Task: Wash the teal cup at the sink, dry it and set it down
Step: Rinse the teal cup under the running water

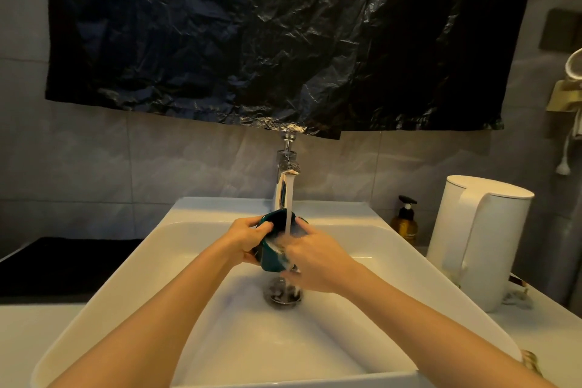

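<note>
The teal cup [273,253] is held tilted over the middle of the white sink [151,264], under the running stream from the chrome tap [285,179]. My left hand [245,239] grips the cup from the left, thumb over its rim. My right hand [310,257] holds the cup's right side with fingers curled around it, and water splashes over them. The cup's far side and base are partly hidden by both hands. The drain [282,291] lies directly below.
A white kettle [478,239] stands on the counter right of the sink, an amber pump bottle [404,220] behind it. A black mat [59,264] lies on the left counter. Black plastic sheeting [277,35] covers the wall above the tap.
</note>
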Demonstrator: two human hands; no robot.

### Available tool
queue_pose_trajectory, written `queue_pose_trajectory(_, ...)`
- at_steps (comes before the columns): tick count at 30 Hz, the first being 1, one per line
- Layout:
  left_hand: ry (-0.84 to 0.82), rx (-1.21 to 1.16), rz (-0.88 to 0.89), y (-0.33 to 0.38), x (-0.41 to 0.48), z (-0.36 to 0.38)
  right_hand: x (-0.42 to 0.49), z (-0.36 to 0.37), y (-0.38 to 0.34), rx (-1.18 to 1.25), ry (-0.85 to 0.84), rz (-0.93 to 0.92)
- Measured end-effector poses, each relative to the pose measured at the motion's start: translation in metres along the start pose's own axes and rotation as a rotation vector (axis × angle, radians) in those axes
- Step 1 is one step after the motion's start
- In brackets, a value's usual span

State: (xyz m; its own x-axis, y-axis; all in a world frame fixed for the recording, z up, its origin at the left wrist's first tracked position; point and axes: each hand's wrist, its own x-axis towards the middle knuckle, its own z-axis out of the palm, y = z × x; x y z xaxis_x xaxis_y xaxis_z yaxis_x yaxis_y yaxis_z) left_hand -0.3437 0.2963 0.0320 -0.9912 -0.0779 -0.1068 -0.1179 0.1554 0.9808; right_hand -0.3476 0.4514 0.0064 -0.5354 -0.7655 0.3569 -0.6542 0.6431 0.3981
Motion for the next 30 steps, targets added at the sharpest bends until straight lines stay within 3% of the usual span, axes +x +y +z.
queue_pose_trajectory(3,-0.009,0.005,-0.017,-0.002,0.001,0.0,0.003,0.0,0.0,0.106,0.01,-0.012)
queue_pose_trajectory(6,-0.031,-0.014,-0.059,-0.003,0.003,0.0,0.002,-0.014,0.009,0.136,0.056,0.116)
queue_pose_trajectory(8,-0.044,-0.031,-0.119,-0.002,0.004,0.002,-0.004,-0.022,0.016,0.347,0.053,0.226)
queue_pose_trajectory(11,-0.063,-0.041,-0.188,0.0,0.003,0.005,-0.008,-0.021,0.023,0.749,0.189,0.391)
queue_pose_trajectory(13,-0.098,-0.03,-0.201,-0.001,0.004,0.006,-0.005,-0.018,0.029,0.87,0.238,0.584)
queue_pose_trajectory(14,-0.116,-0.021,-0.21,-0.001,0.004,0.006,-0.004,-0.02,0.03,0.919,0.191,0.699)
queue_pose_trajectory(16,-0.144,-0.011,-0.232,-0.001,0.003,0.006,-0.003,-0.026,0.03,1.187,-0.057,0.933)
queue_pose_trajectory(18,-0.174,-0.017,-0.268,0.001,-0.001,0.005,-0.003,-0.035,0.022,1.502,-0.283,1.08)
queue_pose_trajectory(19,-0.183,-0.022,-0.282,0.003,-0.003,0.005,-0.002,-0.039,0.02,1.584,-0.308,1.124)
queue_pose_trajectory(21,-0.197,-0.032,-0.3,0.006,-0.003,0.003,0.002,-0.038,0.017,1.552,-0.264,1.158)
queue_pose_trajectory(25,-0.279,0.097,-0.264,0.0,-0.003,0.007,0.013,-0.029,0.015,1.193,-0.145,1.108)
queue_pose_trajectory(30,-0.184,0.166,-0.148,-0.014,0.006,0.019,0.015,-0.022,0.016,1.017,-0.086,1.0)
